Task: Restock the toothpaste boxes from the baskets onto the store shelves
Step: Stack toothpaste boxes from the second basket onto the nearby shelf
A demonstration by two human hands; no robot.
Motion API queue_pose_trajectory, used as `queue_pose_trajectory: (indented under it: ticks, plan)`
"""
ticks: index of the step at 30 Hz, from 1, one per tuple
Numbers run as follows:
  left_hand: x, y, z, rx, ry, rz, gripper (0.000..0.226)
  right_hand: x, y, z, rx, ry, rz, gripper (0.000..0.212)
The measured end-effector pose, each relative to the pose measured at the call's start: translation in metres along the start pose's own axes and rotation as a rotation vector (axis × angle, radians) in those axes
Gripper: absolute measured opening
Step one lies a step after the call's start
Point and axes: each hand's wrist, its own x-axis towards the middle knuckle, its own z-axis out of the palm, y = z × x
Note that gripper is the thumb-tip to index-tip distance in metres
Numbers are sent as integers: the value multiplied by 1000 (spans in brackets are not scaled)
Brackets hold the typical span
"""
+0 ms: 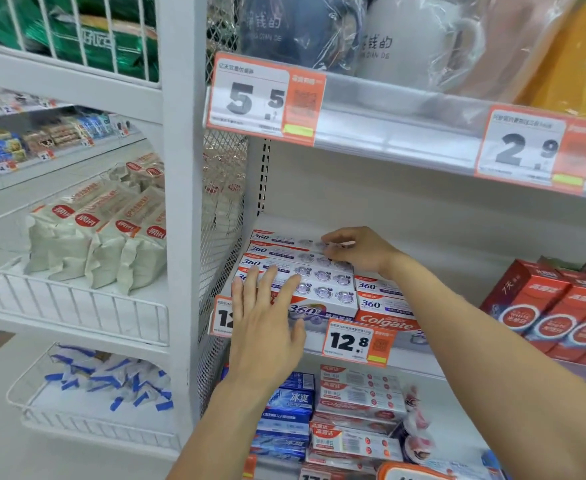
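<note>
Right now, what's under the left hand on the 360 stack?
The left hand lies flat on the front white 360 toothpaste boxes, hiding their left ends and part of a price tag. Anything lower is covered.

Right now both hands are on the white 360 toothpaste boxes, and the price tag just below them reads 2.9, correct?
Not quite. The head view shows the price tag just below the white 360 toothpaste boxes reads 12.8; the 2.9 tag is on the shelf above. The left hand and right hand do rest on those boxes.
</note>
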Motion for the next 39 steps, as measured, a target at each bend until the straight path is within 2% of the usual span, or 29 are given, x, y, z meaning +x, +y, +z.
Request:
queue_pose_trajectory:
  ticks: [5, 18, 28, 30, 33, 35, 37, 39]
  plan:
    - [1, 1, 2, -6, 11, -13, 64, -1, -7, 3, -181, 7, -8, 40]
    - [1, 3, 4, -5, 12, -26, 64, -14, -4, -1, -146, 46, 20, 46]
    - [0, 1, 6, 3, 42, -6, 63, -11, -2, 1, -198, 72, 18, 59]
    - [-3, 3, 6, 18, 72, -2, 63, -22, -9, -2, -176, 209, -40, 51]
    - [-9, 18, 4, -101, 226, 18, 49, -74, -24, -7, -78, 461, -243, 17]
    - [-13, 31, 4, -269, 289, 94, 29, -131, -24, -2, -18, 470, -361, 9]
    - [-21, 46, 8, -378, 181, 179, 11, -194, 0, 9, 40, 424, -388, 21]
    - [-36, 62, 21, -419, -52, 204, 7, -248, 41, 25, 111, 389, -261, 41]
